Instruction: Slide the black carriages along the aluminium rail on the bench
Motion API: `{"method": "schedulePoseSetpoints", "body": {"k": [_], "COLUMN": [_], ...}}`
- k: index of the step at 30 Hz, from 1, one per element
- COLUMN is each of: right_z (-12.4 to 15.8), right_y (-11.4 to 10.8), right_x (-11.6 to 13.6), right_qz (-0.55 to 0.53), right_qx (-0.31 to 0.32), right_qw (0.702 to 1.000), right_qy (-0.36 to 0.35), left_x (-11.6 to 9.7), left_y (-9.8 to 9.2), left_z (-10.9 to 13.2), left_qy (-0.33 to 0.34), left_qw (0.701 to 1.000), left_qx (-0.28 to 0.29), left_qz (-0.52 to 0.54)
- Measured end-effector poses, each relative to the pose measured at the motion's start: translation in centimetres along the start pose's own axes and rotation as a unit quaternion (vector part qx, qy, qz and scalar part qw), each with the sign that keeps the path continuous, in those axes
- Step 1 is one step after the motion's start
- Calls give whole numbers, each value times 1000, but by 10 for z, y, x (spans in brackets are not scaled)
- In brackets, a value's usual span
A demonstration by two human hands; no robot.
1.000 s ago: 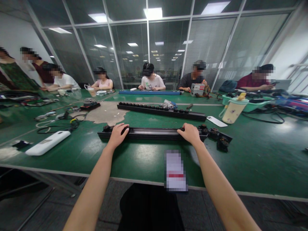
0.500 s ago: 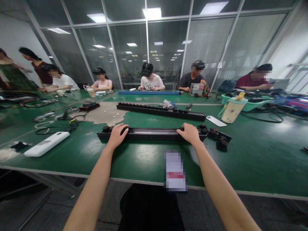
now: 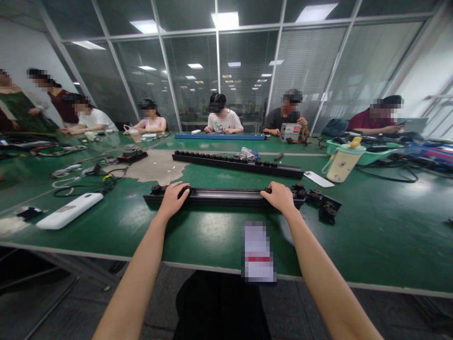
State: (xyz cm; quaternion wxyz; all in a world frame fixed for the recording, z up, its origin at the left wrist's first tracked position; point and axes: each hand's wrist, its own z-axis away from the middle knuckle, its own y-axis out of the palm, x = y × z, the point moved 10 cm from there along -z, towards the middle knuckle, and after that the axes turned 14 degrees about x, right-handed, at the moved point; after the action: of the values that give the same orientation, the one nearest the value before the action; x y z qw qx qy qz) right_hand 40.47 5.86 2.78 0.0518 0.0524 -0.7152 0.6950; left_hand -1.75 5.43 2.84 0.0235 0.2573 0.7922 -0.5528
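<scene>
Lying flat across the green tabletop (image 3: 212, 233) in front of you, the long black rail (image 3: 226, 196) is steadied at both ends. Your left hand (image 3: 173, 198) and right hand (image 3: 282, 196) press on it, fingers curled together over its top. Loose black parts (image 3: 323, 206) sit just beside its right end.

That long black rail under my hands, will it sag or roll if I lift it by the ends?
Likely no sag: the long black rail lies dead straight between the left hand and the right hand, like a rigid channel. It looks flat-sided, so it is unlikely to roll on the green table.
</scene>
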Motion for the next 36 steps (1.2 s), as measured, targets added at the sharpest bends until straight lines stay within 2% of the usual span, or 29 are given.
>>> {"method": "schedulePoseSetpoints", "body": {"k": [36], "right_z": [-2], "right_y": [1], "right_x": [-5], "right_qz": [-18], "right_qx": [1], "right_qw": [1000], "right_qy": [0], "left_x": [0], "left_y": [0], "left_z": [1], "left_qy": [1], "left_qw": [1000], "left_qx": [-3], "left_qz": [1]}}
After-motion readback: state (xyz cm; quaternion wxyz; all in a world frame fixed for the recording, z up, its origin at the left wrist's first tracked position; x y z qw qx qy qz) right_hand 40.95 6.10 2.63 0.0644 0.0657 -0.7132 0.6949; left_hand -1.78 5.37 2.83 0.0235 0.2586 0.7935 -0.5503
